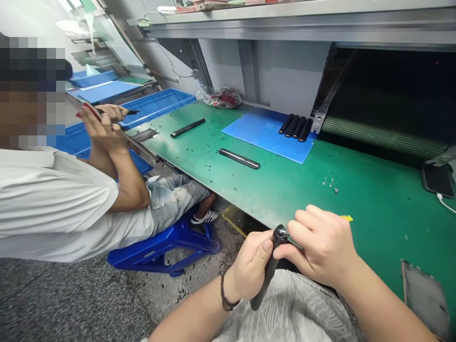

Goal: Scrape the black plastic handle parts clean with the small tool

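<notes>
My left hand (pixel 251 266) is closed around a long black plastic bar (pixel 265 280) with a glossy rounded upper end. It holds the bar tilted over my lap at the table's front edge. My right hand (pixel 318 244) is curled shut beside that upper end, its thumb close against the bar. A yellow tip (pixel 346 218) sticks out behind the right fist, and a thin dark edge shows below its fingers. It looks like a slim trimming tool, mostly hidden by the hand. On the green table (pixel 285 190) lie two similar bars, a nearer one (pixel 239 158) and a farther one (pixel 187 127).
Several black bars (pixel 295 127) lie side by side on a blue sheet (pixel 263 133). A phone (pixel 438 180) with a white cable is at right, above a grey flat pad (pixel 425 299). At left a co-worker (pixel 71 199) sits on a blue stool (pixel 164 251), both hands raised.
</notes>
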`<state>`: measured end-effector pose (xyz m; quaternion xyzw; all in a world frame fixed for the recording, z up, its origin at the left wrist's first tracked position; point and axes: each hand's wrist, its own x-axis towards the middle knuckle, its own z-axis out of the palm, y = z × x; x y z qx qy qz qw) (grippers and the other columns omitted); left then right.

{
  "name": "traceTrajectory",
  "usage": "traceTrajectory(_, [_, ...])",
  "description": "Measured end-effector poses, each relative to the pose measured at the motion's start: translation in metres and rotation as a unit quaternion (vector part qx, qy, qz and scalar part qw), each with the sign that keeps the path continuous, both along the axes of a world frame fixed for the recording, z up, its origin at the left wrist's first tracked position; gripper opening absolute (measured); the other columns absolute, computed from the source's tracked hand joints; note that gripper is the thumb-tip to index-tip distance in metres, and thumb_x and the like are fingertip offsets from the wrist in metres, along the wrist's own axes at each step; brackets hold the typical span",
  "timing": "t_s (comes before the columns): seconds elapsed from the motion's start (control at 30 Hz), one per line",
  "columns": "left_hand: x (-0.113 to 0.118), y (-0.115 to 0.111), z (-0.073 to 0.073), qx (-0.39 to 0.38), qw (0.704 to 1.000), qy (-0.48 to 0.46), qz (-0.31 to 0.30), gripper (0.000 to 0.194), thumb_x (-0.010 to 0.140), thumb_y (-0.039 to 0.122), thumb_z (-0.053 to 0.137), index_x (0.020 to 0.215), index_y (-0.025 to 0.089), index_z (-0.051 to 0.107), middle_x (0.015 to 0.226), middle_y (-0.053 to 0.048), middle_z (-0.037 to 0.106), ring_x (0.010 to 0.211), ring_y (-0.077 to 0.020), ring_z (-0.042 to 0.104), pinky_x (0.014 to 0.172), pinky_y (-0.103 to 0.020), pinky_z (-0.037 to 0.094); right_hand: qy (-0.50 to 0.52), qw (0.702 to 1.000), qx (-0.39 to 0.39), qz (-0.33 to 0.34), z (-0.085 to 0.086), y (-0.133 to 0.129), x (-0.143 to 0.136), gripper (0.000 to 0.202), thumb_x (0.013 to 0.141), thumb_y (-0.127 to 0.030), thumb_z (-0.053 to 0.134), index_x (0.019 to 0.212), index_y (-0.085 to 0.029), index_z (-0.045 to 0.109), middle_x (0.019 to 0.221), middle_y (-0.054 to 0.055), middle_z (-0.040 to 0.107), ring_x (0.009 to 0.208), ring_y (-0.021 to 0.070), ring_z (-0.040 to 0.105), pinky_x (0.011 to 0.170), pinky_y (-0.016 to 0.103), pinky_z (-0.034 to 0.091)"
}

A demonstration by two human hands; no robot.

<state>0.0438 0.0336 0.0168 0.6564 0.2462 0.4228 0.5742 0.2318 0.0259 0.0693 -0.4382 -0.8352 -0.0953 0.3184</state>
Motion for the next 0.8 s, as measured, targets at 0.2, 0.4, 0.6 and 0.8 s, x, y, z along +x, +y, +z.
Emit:
traceTrajectory(0.2, [0.007,-0.004,0.0,-0.059,0.998,0.004,0.031,0.055,0.111,0.056,0.032,0.075,0.018,0.048,0.067,0.0,0.045,0.063,-0.0133,0.035,0.063,-0.03,0.032,-0.008,0.993,0.091,-0.08,-0.015,-0.004,-0.007,0.058,0.112,-0.056,0.038,0.068,-0.02,0.05,0.064,0.001,0.04,0.066,0.0173,0.027,0.061,0.034,0.017])
traceTrajectory(0.4, [0.012,-0.006,-0.002,-0.088,0.995,0.014,0.045,0.058,0.11,0.06,0.033,0.072,0.018,0.047,0.067,0.001,0.043,0.063,-0.0132,0.034,0.063,-0.03,0.032,0.005,0.99,0.101,-0.102,-0.024,-0.006,-0.009,0.057,0.112,-0.053,0.04,0.067,-0.02,0.052,0.062,0.001,0.04,0.066,0.0175,0.027,0.06,0.034,0.019])
traceTrajectory(0.6, [0.014,-0.006,0.001,-0.113,0.992,0.003,0.057,0.058,0.11,0.061,0.035,0.072,0.018,0.047,0.068,0.001,0.044,0.063,-0.0125,0.035,0.062,-0.029,0.034,0.012,0.991,0.09,-0.095,-0.029,-0.008,-0.012,0.058,0.113,-0.053,0.036,0.068,-0.02,0.052,0.063,0.001,0.041,0.066,0.018,0.027,0.061,0.035,0.019])
traceTrajectory(0.8, [0.015,0.0,0.006,-0.145,0.983,0.02,0.112,0.065,0.104,0.073,0.038,0.068,0.019,0.044,0.064,0.002,0.038,0.06,-0.0117,0.031,0.056,-0.029,0.029,0.002,0.996,0.048,-0.073,-0.039,-0.017,-0.018,0.063,0.111,-0.061,0.03,0.069,-0.021,0.053,0.065,0.003,0.043,0.068,0.0193,0.029,0.062,0.036,0.019])
